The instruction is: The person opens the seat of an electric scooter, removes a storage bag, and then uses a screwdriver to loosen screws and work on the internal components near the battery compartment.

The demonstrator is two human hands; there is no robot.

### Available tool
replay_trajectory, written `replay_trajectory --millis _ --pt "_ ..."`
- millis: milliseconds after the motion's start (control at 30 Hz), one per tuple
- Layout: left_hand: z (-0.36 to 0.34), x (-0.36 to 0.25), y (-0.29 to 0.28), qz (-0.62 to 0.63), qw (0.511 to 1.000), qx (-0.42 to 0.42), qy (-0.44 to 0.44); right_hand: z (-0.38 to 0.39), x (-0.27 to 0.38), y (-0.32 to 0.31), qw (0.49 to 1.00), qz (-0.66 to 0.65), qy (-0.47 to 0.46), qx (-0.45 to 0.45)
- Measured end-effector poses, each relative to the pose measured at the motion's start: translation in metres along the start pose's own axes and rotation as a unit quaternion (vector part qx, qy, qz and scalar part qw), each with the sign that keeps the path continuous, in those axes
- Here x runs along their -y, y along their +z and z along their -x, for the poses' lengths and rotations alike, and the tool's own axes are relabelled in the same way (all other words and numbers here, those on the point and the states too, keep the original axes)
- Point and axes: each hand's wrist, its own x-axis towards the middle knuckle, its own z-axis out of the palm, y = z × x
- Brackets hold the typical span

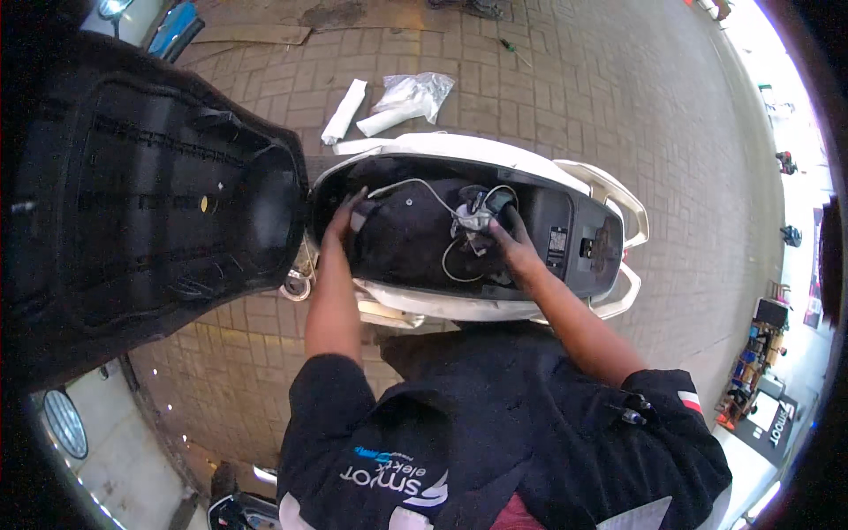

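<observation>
From where I stand, the right hand (514, 249) has its thumb and fingers closed on a cable bundle (477, 219), toward the right end of the scooter's open under-seat tub (389, 237). The left hand (340, 221) is at the tub's opposite end, near one end of a pale cable (419, 182); its fingertips are partly hidden, so I can't tell whether it grips anything. The step looks like handling this wiring, and I'd judge it goes best with the bundle supported by its body, never pulled by the thin lead, and the loops teased apart before any tension goes on. Keeping the slack off the tub rim should save it from being pinched under the raised seat (132, 208). The tub floor is dark, with a small round fastener showing. Around the white body panel (495, 152) spreads brick paving (565, 84), where a clear plastic bag (424, 93) and a white wrapped roll (344, 112) lie just beyond the scooter. Farther off rests a small green-handled tool (507, 44); a cluttered workbench (767, 431) stands well to the right.
</observation>
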Motion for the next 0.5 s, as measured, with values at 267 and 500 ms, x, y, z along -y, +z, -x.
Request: replay_trajectory --millis 267,500 --pt "0.078 -0.027 0.018 0.157 0.986 0.022 0.051 -0.026 0.008 -0.002 0.990 -0.086 0.105 0.031" --pt "0.085 -0.005 0.046 0.073 0.992 0.101 -0.008 -0.030 0.001 -0.017 0.995 -0.011 0.095 0.011"
